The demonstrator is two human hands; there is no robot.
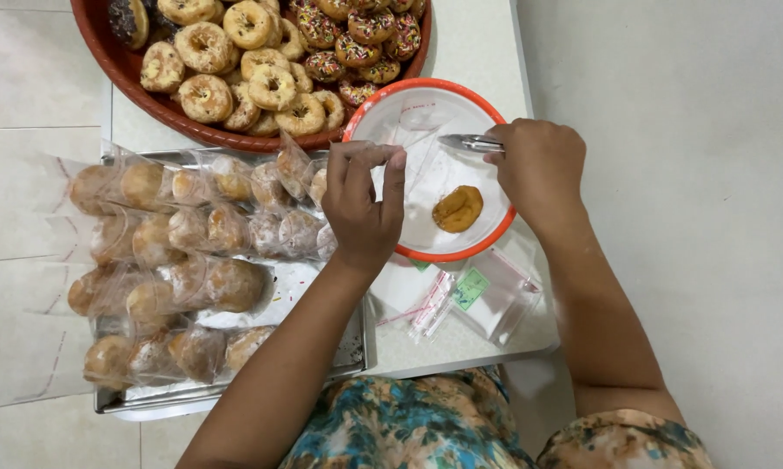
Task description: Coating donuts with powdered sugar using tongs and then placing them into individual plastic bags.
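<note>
A clear bag (409, 143) is pinched open by the left hand (363, 204); tongs (470, 142) are gripped by the right hand (539, 169) (fist closed). Bagging stage: 1 doughnut (458, 208), at 6 o'clock, requires pickup.

A small white table (483, 52) stands on a floor of large pale tiles (27, 78) with thin grout lines, seen at the left. To the right of the table the floor (687, 174) looks plain light grey and smooth. The light is soft and even, casting only faint shadows.
</note>
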